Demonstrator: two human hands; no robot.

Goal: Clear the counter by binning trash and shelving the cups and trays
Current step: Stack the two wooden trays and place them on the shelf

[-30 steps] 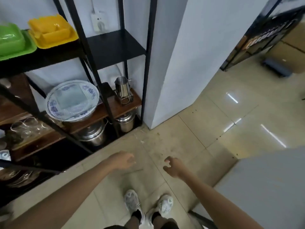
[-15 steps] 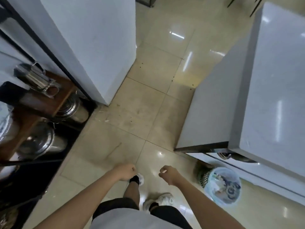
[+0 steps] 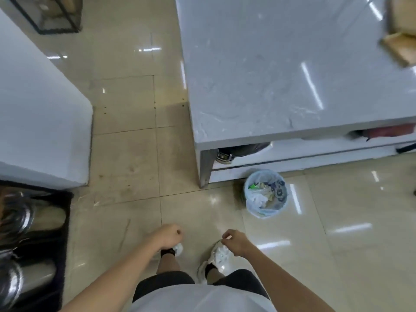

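Observation:
My left hand (image 3: pixel 167 236) and my right hand (image 3: pixel 234 240) hang low in front of me above my shoes, both curled into loose fists with nothing in them. The grey marble counter (image 3: pixel 281 75) fills the upper right. A brown wooden tray (image 3: pixel 400 48) lies at its far right edge, partly cut off. A small bin (image 3: pixel 265 193) lined with a bag and holding trash stands on the floor by the counter's near corner, to the right of my right hand.
A white pillar (image 3: pixel 38 113) stands at the left. Below it, steel pots (image 3: pixel 15 221) sit on the dark bottom shelf of a rack. A dark pan (image 3: pixel 238 150) shows under the counter top. Glossy beige floor tiles (image 3: pixel 130 154) lie between.
The view has swung right, away from the shelf rack with its trays and plates, to face the counter and the bin. Both hands stay empty and low.

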